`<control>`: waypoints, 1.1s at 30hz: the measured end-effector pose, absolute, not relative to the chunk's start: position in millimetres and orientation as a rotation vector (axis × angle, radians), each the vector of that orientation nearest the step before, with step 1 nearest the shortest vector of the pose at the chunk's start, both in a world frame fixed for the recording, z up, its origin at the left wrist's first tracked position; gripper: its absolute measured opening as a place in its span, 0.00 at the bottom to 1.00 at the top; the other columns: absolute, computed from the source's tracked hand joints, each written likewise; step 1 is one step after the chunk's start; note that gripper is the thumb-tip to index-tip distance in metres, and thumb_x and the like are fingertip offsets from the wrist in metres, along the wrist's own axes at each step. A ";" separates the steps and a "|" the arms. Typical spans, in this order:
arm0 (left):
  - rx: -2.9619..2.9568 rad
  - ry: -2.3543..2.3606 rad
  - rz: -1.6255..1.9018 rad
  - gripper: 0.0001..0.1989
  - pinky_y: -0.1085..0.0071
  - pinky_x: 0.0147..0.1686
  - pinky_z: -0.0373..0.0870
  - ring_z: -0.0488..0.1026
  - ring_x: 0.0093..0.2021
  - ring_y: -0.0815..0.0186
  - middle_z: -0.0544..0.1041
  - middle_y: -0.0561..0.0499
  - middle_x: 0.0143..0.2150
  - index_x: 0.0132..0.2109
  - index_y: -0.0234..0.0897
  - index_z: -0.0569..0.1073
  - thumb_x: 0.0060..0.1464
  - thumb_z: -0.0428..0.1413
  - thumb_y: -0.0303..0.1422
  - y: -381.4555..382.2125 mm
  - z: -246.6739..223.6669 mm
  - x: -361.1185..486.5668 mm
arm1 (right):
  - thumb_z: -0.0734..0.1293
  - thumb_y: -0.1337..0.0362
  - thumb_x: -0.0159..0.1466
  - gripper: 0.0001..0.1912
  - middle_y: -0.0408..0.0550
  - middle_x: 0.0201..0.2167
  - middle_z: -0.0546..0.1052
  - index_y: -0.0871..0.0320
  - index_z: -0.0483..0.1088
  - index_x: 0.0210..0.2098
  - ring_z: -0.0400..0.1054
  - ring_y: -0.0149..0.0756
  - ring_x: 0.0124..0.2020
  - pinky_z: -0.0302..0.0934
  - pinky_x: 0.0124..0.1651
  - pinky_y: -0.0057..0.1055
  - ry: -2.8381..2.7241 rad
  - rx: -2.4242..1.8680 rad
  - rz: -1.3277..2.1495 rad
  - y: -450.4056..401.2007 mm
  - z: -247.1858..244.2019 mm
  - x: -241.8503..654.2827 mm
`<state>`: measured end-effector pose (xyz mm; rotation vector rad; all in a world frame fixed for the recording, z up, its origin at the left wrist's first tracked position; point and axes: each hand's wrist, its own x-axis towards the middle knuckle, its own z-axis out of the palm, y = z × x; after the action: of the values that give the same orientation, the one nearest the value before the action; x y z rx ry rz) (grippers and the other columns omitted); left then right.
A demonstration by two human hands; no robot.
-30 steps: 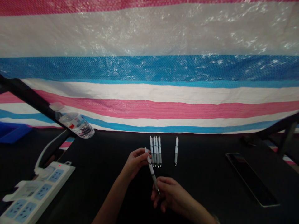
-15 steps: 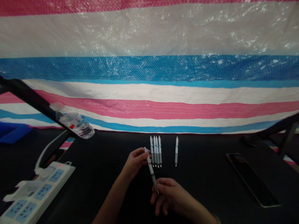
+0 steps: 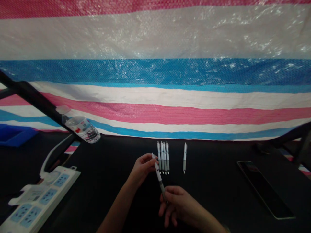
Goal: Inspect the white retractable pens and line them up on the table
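Note:
A white and grey click pen (image 3: 158, 175) slants between my two hands above the black table. My left hand (image 3: 143, 168) pinches its upper, white end near the clip. Lower down, my right hand (image 3: 177, 202) has thumb and index finger closed on the grey grip near the tip, its other fingers loosely curled. Just beyond my left hand, several matching pens (image 3: 164, 158) lie side by side in a row, tips toward me. One more pen (image 3: 185, 158) lies apart to their right, pointing the same way.
A power strip (image 3: 46, 197) with a plugged-in cable lies at the left. Behind it a water bottle (image 3: 84, 127) leans near a dark frame bar. A phone (image 3: 264, 189) rests at the right, a blue tray (image 3: 16, 135) far left. Striped sheeting (image 3: 155, 113) hangs behind.
The whole view has shifted slightly, so everything sits a little farther right. Both hands keep their hold on the pen, and the pens on the table lie as before.

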<state>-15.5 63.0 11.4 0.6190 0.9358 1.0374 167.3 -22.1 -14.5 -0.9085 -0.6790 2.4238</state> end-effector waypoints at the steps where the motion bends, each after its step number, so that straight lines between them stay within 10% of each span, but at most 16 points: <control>1: 0.611 0.937 1.042 0.17 0.76 0.28 0.72 0.75 0.27 0.69 0.79 0.49 0.27 0.34 0.31 0.80 0.38 0.73 0.36 63.0 12.0 -15.4 | 0.71 0.47 0.57 0.24 0.51 0.25 0.79 0.60 0.62 0.36 0.76 0.37 0.20 0.55 0.17 0.19 -0.698 -0.922 2.420 -22.7 -16.5 167.6; 19: 0.407 1.003 1.351 0.18 0.81 0.27 0.71 0.75 0.27 0.72 0.79 0.52 0.29 0.36 0.33 0.79 0.37 0.73 0.35 76.2 7.0 -35.7 | 0.73 0.51 0.54 0.23 0.44 0.18 0.78 0.55 0.56 0.33 0.70 0.31 0.13 0.50 0.13 0.16 -0.839 -0.995 2.395 -26.4 -14.7 167.0; 33: 0.751 0.813 0.920 0.15 0.77 0.26 0.74 0.74 0.26 0.70 0.76 0.52 0.27 0.31 0.32 0.73 0.43 0.71 0.35 61.3 13.1 -24.3 | 0.74 0.51 0.53 0.24 0.40 0.15 0.75 0.54 0.56 0.32 0.63 0.26 0.08 0.47 0.11 0.16 -0.782 -0.992 2.328 -24.7 -15.6 163.8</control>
<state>-24.3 61.3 13.1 0.7509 0.8127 0.9200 163.8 -24.7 -15.6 -0.9921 -0.7821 2.3281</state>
